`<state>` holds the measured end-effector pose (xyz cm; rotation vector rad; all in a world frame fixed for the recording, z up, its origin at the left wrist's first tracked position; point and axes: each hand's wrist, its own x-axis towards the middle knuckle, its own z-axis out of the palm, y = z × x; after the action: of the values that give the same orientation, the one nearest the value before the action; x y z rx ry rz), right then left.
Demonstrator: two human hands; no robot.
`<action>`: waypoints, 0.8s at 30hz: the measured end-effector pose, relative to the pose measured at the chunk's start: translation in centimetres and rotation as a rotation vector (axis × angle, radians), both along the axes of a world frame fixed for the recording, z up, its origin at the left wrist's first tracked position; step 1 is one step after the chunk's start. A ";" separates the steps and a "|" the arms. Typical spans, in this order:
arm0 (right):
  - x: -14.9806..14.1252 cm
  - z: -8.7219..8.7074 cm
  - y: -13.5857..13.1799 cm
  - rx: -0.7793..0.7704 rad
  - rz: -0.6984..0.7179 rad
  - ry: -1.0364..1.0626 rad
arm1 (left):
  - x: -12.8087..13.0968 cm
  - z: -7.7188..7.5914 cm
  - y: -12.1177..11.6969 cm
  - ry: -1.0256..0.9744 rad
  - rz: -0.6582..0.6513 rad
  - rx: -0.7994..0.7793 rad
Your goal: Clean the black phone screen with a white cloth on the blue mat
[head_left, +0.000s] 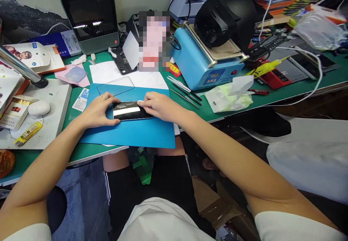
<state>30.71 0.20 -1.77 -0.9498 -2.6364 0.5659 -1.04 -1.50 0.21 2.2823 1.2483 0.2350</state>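
A phone (pixel 129 115) with a dark, glossy screen lies flat on a blue mat (pixel 146 134), a bright reflection running along it. My left hand (pixel 96 110) grips its left end, thumb at the near edge and fingers at the far edge. Over the right end is my right hand (pixel 159 105), its fingers pinched on a small white piece (pixel 140 103) against the screen. I cannot make out what the white piece is. Just behind the phone lies a thin black rectangular frame (pixel 115 83), partly on white paper (pixel 102 72).
Tweezers (pixel 185 98) and other slim tools lie right of the mat, near a tissue pack (pixel 228 96). Behind stands a blue machine (pixel 201 58) bearing a black headset (pixel 217 20). A smart display (pixel 91 20) stands at back left; a white earbud case (pixel 39 107) sits left.
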 end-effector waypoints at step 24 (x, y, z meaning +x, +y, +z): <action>0.4 -0.2 -1.8 0.010 -0.028 0.021 | 0.1 0.3 -0.1 0.010 0.003 -0.024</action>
<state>31.09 -1.58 -2.02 -0.9703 -2.6007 0.5524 -0.98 -1.58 0.49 2.2640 1.2526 0.2092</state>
